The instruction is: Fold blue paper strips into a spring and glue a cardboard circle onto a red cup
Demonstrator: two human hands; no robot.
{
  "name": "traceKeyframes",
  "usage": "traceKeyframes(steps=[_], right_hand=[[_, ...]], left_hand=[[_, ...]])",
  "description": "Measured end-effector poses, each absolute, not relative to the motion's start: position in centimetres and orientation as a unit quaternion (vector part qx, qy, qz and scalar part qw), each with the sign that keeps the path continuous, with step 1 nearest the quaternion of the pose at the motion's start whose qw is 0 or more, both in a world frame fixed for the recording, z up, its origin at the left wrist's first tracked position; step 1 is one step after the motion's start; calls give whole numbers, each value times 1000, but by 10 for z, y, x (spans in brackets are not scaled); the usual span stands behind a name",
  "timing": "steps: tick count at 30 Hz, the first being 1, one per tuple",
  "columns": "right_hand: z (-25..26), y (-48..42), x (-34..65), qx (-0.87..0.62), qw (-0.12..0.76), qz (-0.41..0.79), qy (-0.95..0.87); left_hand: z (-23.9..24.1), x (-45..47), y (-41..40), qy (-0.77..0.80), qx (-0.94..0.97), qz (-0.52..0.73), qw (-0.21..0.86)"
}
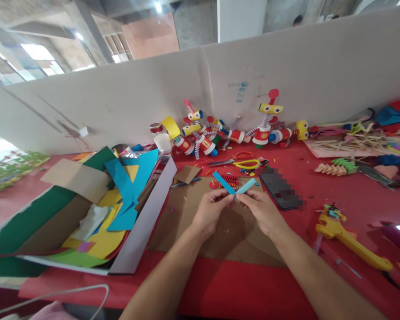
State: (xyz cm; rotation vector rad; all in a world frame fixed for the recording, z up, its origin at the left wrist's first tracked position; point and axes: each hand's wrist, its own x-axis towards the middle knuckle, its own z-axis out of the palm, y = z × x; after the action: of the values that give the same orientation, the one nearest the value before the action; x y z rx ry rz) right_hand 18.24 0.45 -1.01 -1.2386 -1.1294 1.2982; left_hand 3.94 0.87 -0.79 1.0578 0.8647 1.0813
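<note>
Head view, and all eyes go to the middle of the table [240, 289], where two hands meet over the brown cardboard [183, 222]. Left hand [211, 206] has the dark strip [223, 183] nipped between thumb and fingers; right hand [262, 209] pinches the pale strip [247, 186] the same way, both grips narrow, fingertips all but touching where the strips meet.

What could spoil it? That joint, I'd say. If one thumb slides, the strips may slip out of square, and a crooked crossing would likely throw off any crease made there. Press too hard and thin paper could buckle; pull unevenly and it might tear. Elbow room matters too: the phone [275, 186] lies just beyond the right hand, and a careless sweep could knock it. The glue gun [348, 238] sits to the right of that forearm; if it is hot, which I can't tell, a stray arm would pay for it.

Now the paper itself: two slim, straight, flat-looking blue lengths, spread in a clean V, one deeper in colour, the other almost sky blue. Its point sits at the fingertips, its arms reach away toward a red pleated spring [227, 180]. Glued, folded or merely laid together? Fingers cover the join, so no call.
</note>
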Motion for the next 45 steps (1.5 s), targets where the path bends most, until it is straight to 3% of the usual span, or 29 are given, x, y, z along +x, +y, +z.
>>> traceKeyframes(steps=[4,9,18,25,34,41,45], right_hand=[[-9,5,184,-481,468,614,-417],[-4,4,184,-459,459,656,-384],[-6,3,181,-444,470,654,-392],[-8,0,175,-357,483,743,-294],[-11,3,179,-369,490,707,-351],[-17,4,178,-418,490,632,-431],[-13,3,179,-417,490,626,-441]], left_hand=[[-11,35,12,383,557,491,550],[-10,32,14,364,594,494,520],[-10,38,10,412,516,458,595],[-27,45,9,427,521,547,496],[-5,35,10,401,660,495,399],[-16,36,13,349,543,511,568],[-22,35,15,342,561,511,555]])
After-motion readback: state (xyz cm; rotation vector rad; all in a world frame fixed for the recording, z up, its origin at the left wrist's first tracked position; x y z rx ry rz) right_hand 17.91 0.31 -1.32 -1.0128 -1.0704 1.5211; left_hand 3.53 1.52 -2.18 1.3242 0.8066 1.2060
